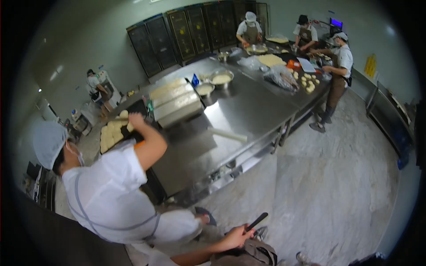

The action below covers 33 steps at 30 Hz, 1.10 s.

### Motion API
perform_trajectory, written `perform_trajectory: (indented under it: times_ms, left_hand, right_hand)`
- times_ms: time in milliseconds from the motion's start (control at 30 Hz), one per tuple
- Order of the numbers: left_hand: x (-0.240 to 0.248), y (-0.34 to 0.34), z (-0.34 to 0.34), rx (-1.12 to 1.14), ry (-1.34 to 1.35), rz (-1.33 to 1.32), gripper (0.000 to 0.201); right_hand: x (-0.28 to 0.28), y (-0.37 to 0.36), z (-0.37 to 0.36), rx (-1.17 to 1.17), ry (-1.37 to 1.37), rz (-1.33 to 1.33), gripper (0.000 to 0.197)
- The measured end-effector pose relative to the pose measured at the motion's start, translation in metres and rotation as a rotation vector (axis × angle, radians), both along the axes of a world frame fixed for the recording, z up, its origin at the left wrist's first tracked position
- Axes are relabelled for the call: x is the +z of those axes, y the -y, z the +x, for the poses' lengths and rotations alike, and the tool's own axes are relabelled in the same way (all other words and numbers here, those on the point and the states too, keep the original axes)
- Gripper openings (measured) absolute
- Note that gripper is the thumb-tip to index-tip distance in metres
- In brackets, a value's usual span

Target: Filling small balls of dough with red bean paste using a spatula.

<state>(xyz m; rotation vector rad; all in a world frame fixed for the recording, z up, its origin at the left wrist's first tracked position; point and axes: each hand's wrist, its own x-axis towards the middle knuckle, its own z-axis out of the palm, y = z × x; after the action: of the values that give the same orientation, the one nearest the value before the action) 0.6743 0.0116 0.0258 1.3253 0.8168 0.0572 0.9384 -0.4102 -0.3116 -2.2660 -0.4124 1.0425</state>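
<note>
Low in the head view, my left hand (pixel 237 237) is closed around a slim black tool (pixel 257 221). What sticks out of the fist looks like a dark handle or blade, pointing up and to the right; its other end is hidden by the fingers. Just below the hand is my brown apron (pixel 244 255), and the hand touches neither table nor dough. My right hand does not show.
Close on the left, a person in white (pixel 111 186) reaches over a tray of dough pieces (pixel 111 133). A long steel table (pixel 186 155) holds metal boxes (pixel 177 102), bowls (pixel 222 78) and a pale bar (pixel 227 134). Several co-workers handle dough at its far end.
</note>
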Motion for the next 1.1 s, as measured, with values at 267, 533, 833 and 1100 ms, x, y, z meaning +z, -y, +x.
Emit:
perform_trajectory:
  times_ms: [267, 533, 833, 1100]
  left_hand:
    - [0.002, -0.084, 0.135, 0.252, 0.044, 0.117, 0.02]
    - [-0.096, -0.226, 0.222, 0.591, 0.068, 0.122, 0.02]
    - [-0.071, -0.423, 0.392, 0.576, 0.035, 0.131, 0.022]
    - [-0.083, -0.505, 0.522, 0.576, 0.09, 0.021, 0.017]
  right_hand:
    - [0.059, -0.214, 0.287, -0.188, 0.075, 0.318, 0.028]
    - [0.093, -0.418, 0.36, 0.143, 0.029, 0.318, 0.029]
    - [0.131, -0.493, 0.386, 0.415, -0.2, 0.139, 0.035]
    - [0.196, -0.676, 0.573, 0.232, 0.14, 0.268, 0.029]
